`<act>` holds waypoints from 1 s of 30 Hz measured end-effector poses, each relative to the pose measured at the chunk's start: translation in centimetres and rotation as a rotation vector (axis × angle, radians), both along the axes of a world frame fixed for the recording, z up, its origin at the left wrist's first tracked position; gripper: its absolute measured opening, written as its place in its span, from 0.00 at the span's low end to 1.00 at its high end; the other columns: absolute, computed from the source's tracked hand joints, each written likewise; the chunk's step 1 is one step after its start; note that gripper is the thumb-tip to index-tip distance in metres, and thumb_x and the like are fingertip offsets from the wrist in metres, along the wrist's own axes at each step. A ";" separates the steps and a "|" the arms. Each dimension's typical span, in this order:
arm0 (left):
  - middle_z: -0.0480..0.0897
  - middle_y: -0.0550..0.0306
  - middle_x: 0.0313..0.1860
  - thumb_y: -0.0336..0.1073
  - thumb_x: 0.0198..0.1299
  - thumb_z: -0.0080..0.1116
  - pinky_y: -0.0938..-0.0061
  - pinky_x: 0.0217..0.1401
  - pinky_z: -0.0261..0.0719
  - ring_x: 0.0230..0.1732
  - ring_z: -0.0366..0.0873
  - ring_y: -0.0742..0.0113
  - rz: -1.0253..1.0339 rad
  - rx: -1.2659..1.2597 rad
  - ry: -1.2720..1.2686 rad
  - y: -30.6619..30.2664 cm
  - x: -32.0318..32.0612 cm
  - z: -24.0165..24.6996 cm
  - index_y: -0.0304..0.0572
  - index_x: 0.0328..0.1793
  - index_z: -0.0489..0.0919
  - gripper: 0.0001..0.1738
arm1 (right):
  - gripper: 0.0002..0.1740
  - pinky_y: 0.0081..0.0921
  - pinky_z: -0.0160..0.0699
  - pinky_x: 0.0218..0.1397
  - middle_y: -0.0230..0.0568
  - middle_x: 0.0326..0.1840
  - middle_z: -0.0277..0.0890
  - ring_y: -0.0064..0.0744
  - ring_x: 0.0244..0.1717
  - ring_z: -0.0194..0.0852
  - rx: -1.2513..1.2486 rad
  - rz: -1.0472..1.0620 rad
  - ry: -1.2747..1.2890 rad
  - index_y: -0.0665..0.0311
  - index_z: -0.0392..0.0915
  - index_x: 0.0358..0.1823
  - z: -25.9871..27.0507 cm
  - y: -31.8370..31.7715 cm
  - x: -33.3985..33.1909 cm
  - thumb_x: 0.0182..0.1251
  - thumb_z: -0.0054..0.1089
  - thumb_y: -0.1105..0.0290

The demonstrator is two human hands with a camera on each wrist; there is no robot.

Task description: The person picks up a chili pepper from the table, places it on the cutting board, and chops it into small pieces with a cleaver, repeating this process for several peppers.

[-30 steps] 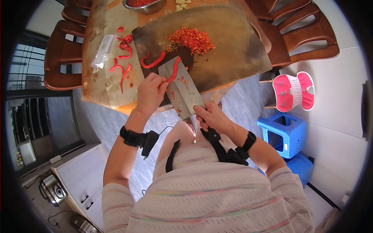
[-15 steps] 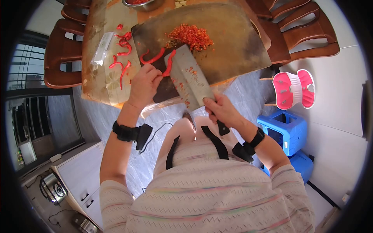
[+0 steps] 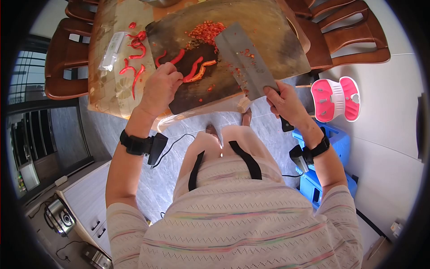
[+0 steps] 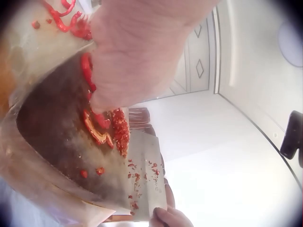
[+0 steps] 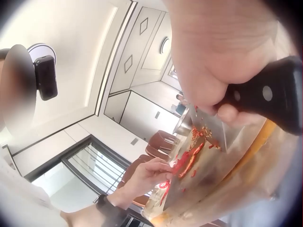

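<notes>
A red chili pepper, split lengthwise, lies on the dark cutting board; one half shows its orange inside. My left hand pinches its near end, and in the left wrist view the palm side hides the fingertips. With my right hand I grip a cleaver by its black handle. The wide blade, specked with chili bits, is angled over the board to the right of the split pepper. Another red chili lies just beyond my left fingers. Chopped chili is heaped farther back.
Several whole chilies and a clear plastic packet lie on the tablecloth left of the board. A metal bowl stands at the far edge of view. Brown chairs flank the table. Pink-and-white and blue stools stand at right.
The cleaver has moved right, away from the chili that my left hand pinches. That chili now lies opened in two lengths, its orange inside showing. My left hand has shifted slightly left.
</notes>
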State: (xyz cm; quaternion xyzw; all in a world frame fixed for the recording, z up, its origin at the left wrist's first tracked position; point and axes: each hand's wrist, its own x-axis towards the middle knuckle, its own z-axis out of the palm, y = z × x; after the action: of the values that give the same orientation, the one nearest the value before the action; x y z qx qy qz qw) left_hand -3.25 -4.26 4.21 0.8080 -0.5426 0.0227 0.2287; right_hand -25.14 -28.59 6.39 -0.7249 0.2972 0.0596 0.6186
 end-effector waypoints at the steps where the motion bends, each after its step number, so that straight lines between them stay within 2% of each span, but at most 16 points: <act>1: 0.76 0.56 0.34 0.28 0.48 0.64 0.66 0.37 0.75 0.36 0.76 0.55 0.000 0.001 0.000 0.0 0.0 0.2 0.40 0.34 0.80 0.06 | 0.12 0.19 0.64 0.14 0.29 0.18 0.66 0.17 0.14 0.64 -0.057 0.006 0.020 0.67 0.71 0.35 0.1 -0.2 0.0 0.69 0.49 0.64; 5: 0.75 0.56 0.34 0.28 0.48 0.64 0.67 0.39 0.75 0.37 0.75 0.56 -0.008 -0.043 -0.021 -0.1 -0.3 0.6 0.41 0.34 0.80 0.06 | 0.12 0.21 0.65 0.16 0.32 0.17 0.67 0.19 0.15 0.65 -0.100 0.007 0.045 0.68 0.72 0.34 0.2 -1.1 -0.1 0.68 0.50 0.64; 7: 0.74 0.56 0.34 0.29 0.49 0.63 0.67 0.41 0.76 0.39 0.75 0.57 -0.019 -0.037 -0.005 -0.2 -0.5 0.5 0.42 0.34 0.80 0.05 | 0.13 0.25 0.67 0.20 0.37 0.18 0.70 0.23 0.15 0.66 -0.275 0.085 0.010 0.70 0.72 0.33 0.0 -1.7 0.0 0.66 0.51 0.65; 8: 0.75 0.56 0.34 0.28 0.48 0.63 0.67 0.40 0.76 0.38 0.76 0.57 -0.023 -0.052 0.013 -0.3 -0.6 0.3 0.42 0.34 0.80 0.06 | 0.13 0.25 0.67 0.20 0.37 0.18 0.70 0.23 0.15 0.66 -0.277 0.084 0.012 0.70 0.72 0.33 0.1 -1.8 0.2 0.66 0.51 0.65; 10: 0.76 0.57 0.35 0.27 0.47 0.64 0.67 0.39 0.75 0.37 0.76 0.57 -0.028 -0.068 0.034 -0.4 -0.4 0.0 0.41 0.34 0.80 0.07 | 0.13 0.31 0.68 0.26 0.46 0.20 0.72 0.31 0.19 0.70 -0.301 0.089 0.063 0.71 0.71 0.33 0.4 -1.9 0.4 0.65 0.52 0.65; 11: 0.76 0.57 0.36 0.27 0.47 0.64 0.67 0.40 0.76 0.38 0.76 0.57 -0.035 -0.011 -0.001 -0.4 -0.2 0.0 0.41 0.34 0.80 0.07 | 0.13 0.31 0.68 0.26 0.46 0.20 0.72 0.31 0.19 0.70 -0.301 0.089 0.064 0.71 0.71 0.33 0.3 -2.0 0.5 0.65 0.52 0.65; 13: 0.76 0.57 0.36 0.28 0.48 0.64 0.67 0.41 0.76 0.40 0.76 0.57 -0.042 0.047 -0.035 -0.4 0.1 0.1 0.42 0.35 0.81 0.07 | 0.13 0.35 0.69 0.29 0.54 0.23 0.73 0.45 0.23 0.73 -0.409 0.132 0.009 0.71 0.71 0.34 -0.2 -2.1 0.5 0.65 0.52 0.65; 14: 0.76 0.57 0.37 0.29 0.47 0.64 0.66 0.41 0.76 0.41 0.76 0.57 -0.025 0.088 -0.048 -0.4 0.2 0.3 0.42 0.36 0.81 0.08 | 0.13 0.35 0.69 0.29 0.54 0.23 0.73 0.45 0.23 0.73 -0.409 0.133 0.010 0.71 0.71 0.34 -0.2 -2.1 0.5 0.65 0.52 0.65; 16: 0.77 0.57 0.38 0.30 0.47 0.65 0.66 0.41 0.77 0.43 0.76 0.57 -0.008 0.129 -0.059 -0.8 0.2 0.9 0.42 0.36 0.82 0.09 | 0.13 0.38 0.70 0.33 0.60 0.27 0.73 0.58 0.29 0.72 -0.513 0.175 -0.030 0.72 0.70 0.33 -0.2 -2.1 0.6 0.65 0.53 0.65; 19: 0.77 0.56 0.38 0.35 0.48 0.66 0.66 0.41 0.76 0.43 0.76 0.56 0.113 0.139 -0.047 -2.6 -1.0 1.1 0.42 0.37 0.82 0.10 | 0.13 0.40 0.70 0.33 0.61 0.28 0.73 0.62 0.31 0.70 -0.573 0.203 -0.049 0.71 0.69 0.33 0.2 -2.0 0.9 0.65 0.52 0.66; 21: 0.78 0.56 0.36 0.39 0.50 0.65 0.64 0.40 0.76 0.40 0.78 0.56 0.270 0.153 0.024 -4.4 -1.7 0.3 0.43 0.37 0.83 0.10 | 0.12 0.40 0.69 0.33 0.61 0.28 0.73 0.62 0.31 0.70 -0.595 0.211 -0.064 0.71 0.69 0.33 0.4 -1.9 1.2 0.65 0.52 0.66; 24: 0.78 0.56 0.33 0.40 0.52 0.63 0.65 0.38 0.77 0.35 0.78 0.56 0.366 0.145 0.146 -5.5 -1.5 -0.8 0.44 0.37 0.83 0.10 | 0.12 0.42 0.68 0.32 0.60 0.26 0.72 0.62 0.31 0.70 -0.649 0.230 -0.091 0.71 0.69 0.33 0.8 -1.8 1.7 0.65 0.51 0.67; 28: 0.78 0.57 0.31 0.40 0.52 0.64 0.66 0.36 0.77 0.34 0.79 0.57 0.368 -0.004 0.177 -5.6 -2.1 -1.3 0.46 0.37 0.83 0.09 | 0.11 0.45 0.68 0.32 0.59 0.26 0.72 0.61 0.32 0.71 -0.758 0.326 -0.122 0.69 0.69 0.33 1.1 -2.3 2.6 0.66 0.50 0.66; 30: 0.78 0.57 0.30 0.38 0.51 0.63 0.66 0.35 0.77 0.34 0.78 0.57 0.293 -0.027 0.038 -6.0 -3.0 -1.5 0.45 0.36 0.83 0.08 | 0.11 0.46 0.68 0.33 0.57 0.27 0.73 0.61 0.32 0.71 -0.801 0.351 -0.102 0.68 0.69 0.34 1.4 -2.1 3.3 0.67 0.49 0.66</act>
State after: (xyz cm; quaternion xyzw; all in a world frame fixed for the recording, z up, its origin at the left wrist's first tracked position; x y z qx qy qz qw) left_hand -6.21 -10.22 2.67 0.8757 -0.4140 0.0476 0.2440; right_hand -21.83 -30.72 7.79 -0.9490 0.1382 0.0082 0.2831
